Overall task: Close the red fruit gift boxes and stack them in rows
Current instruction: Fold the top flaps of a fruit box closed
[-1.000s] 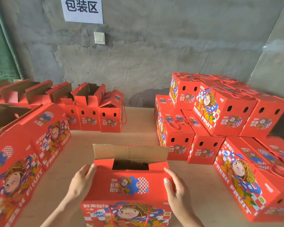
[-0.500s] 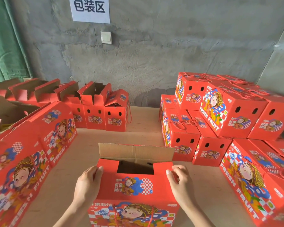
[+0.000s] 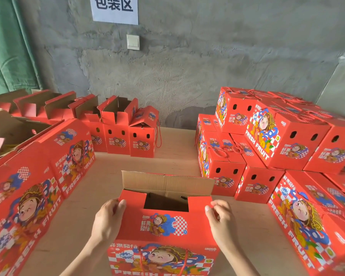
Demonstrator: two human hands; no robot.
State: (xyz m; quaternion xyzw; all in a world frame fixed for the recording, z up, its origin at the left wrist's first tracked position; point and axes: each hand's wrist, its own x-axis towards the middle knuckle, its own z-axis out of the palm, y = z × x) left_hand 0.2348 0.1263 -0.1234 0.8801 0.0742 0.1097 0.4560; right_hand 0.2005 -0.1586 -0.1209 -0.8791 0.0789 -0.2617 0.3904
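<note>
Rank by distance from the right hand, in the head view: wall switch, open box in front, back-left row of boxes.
1. open box, pinched by the right hand.
2. back-left row of boxes, farther back.
3. wall switch, above, behind them.

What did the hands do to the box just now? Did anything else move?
The right hand, flat on the red front flap before, has curled its fingers and now pinches the flap's right top corner. The left hand bent too and holds the left top corner, thumb on the front. The brown back flap stayed upright, and the closed boxes stacked at the right did not move.
</note>
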